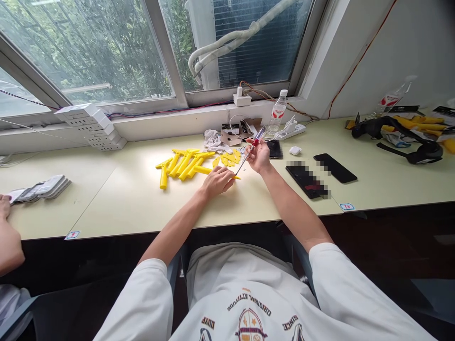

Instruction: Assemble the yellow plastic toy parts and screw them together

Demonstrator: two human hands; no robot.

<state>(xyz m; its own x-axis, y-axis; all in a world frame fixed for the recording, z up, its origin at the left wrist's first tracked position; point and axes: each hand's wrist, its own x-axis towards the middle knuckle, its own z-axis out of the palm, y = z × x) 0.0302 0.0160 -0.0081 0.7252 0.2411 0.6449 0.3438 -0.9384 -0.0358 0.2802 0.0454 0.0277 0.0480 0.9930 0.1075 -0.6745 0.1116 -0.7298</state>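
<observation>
Worktop below window | right hand gripping red-handled screwdriver, left hand pinching yellow plastic piece, hands just apart | risk: screwdriver tip slipping under pressure, jabbing left hand

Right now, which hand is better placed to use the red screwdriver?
Probably the right hand: it holds the red-handled screwdriver, while the left hand is at the small yellow piece by its tip.
</observation>
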